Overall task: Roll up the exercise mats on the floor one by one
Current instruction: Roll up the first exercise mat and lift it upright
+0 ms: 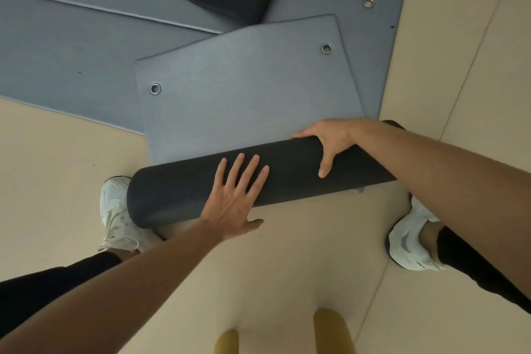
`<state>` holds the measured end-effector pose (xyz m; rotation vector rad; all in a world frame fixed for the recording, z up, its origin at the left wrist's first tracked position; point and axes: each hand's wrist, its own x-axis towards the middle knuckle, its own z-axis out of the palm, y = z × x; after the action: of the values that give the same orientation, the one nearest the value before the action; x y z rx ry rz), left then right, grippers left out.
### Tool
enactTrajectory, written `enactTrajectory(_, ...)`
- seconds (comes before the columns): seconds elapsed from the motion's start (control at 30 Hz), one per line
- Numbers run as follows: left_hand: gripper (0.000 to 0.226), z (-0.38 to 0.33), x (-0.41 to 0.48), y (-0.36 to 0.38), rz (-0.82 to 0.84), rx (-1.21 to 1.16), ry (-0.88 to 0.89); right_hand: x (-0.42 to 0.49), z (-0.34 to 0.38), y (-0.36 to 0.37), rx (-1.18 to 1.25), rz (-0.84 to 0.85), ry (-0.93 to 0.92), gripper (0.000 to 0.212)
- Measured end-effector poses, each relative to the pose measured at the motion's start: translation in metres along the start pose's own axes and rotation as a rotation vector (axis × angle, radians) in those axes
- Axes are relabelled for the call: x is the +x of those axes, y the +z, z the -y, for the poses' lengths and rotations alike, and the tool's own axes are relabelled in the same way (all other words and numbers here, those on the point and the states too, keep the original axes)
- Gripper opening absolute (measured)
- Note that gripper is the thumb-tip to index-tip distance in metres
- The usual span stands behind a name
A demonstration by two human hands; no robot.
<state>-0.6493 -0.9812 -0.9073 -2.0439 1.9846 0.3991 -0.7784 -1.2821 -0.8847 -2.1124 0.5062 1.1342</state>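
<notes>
Two hands on the roll [184,198]: my left hand [234,198] flat w/ straight fingers [249,172], right hand [330,139] curls round it. If I push uneven, roll goes crooked on the mat [250,89].

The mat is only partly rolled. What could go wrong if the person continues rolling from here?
1. The left hand lies flat on the roll while only the right hand grips it, so the roll may loosen or go crooked at the left end.
2. The unrolled part rests on another mat; rolling forward may drag that mat along.
3. The roll's left end is close to the white shoe and may catch on it.
</notes>
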Motion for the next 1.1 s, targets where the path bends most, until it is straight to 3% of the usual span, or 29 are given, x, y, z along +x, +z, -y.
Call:
enactTrajectory(0.07, 0.128, 0.005, 0.013, -0.002, 0.014, 0.013, -0.058, -0.004, -0.007, -0.003, 0.037, -0.13, 0.052, 0.128)
enactTrajectory(0.17, 0.129, 0.025, 0.039, -0.014, 0.014, -0.061, -0.107, -0.018, -0.015, 0.001, 0.061, -0.458, 0.083, 0.115)
enactTrajectory(0.27, 0.131, 0.047, 0.057, -0.026, 0.027, -0.13, -0.078, -0.027, -0.013, 0.014, 0.031, -0.744, -0.06, 0.097)
enactTrajectory(0.33, 0.133, 0.059, 0.065, -0.035, 0.032, -0.173, -0.071, -0.029, -0.004, 0.03, -0.124, -0.81, -0.167, 0.097)
enactTrajectory(0.47, 0.134, 0.082, 0.084, -0.055, 0.1, -0.313, -0.074, -0.022, 0.005, 0.063, -0.524, -0.704, -0.213, 0.118)
enactTrajectory(0.63, 0.13, 0.094, 0.096, -0.067, 0.124, -0.35, -0.069, -0.009, 0.002, 0.056, -0.65, -0.652, -0.123, 0.134)
enactTrajectory(0.83, 0.098, 0.081, 0.059, -0.047, -0.3, -0.21, -0.026, 0.003, 0.001, 0.005, -0.574, -0.532, -0.149, 0.13)
enactTrajectory(0.97, 0.129, 0.073, 0.053, -0.039, -0.123, -0.043, -0.136, 0.008, 0.01, -0.052, -0.35, -0.372, -0.11, 0.136)
enactTrajectory(1.1, 0.154, 0.083, 0.076, -0.047, 0.016, 0.058, -0.211, 0.007, 0.0, -0.058, -0.266, -0.474, 0.014, 0.132)
